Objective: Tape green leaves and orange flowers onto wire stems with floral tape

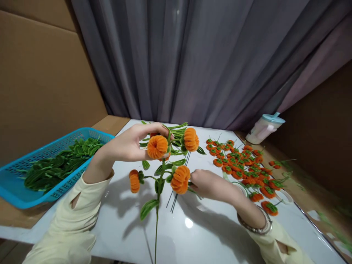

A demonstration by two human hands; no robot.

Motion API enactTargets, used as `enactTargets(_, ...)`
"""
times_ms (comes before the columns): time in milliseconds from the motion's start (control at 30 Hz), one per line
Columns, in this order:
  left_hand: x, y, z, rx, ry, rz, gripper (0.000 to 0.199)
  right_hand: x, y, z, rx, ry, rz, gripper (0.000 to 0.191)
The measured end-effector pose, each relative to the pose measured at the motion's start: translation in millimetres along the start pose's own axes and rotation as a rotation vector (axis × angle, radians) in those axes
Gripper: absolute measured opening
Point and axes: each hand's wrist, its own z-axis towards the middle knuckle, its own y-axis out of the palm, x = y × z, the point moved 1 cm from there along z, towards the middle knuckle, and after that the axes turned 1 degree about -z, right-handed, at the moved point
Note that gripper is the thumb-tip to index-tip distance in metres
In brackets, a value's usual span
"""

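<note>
In the head view, a branch of orange fruits (157, 205) is held upright above the white table (123, 234), its top clamped in the raised left hand (132, 142). The right hand (202, 184), set apart and lower, is curled; its grip is hidden.

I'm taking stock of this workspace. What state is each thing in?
Branch: upright, held
Left hand: closed on the branch
Right hand: fingers curled, grip hidden
Basket: open-topped, holding green leaves
Cup: lid on
Orange pieces: spread over the tabletop
Curtain: drawn across
</note>
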Motion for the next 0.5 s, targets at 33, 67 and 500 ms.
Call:
enactTargets(33, 0, 0.1, 0, 0.001, 0.012, -0.006, 0.033, 8, -5, -1, 0.000, 0.023, -0.025, 0.021)
enactTargets(67, 0, 0.2, 0, -0.001, 0.024, -0.010, 0.032, 14, -8, -1, -0.001, 0.043, -0.037, 0.022)
enactTargets(500, 4, 1.3, -1, 0.003, 0.096, -0.001, 0.033, -9, -83, -43, 0.865, -0.092, 0.603, 0.032)
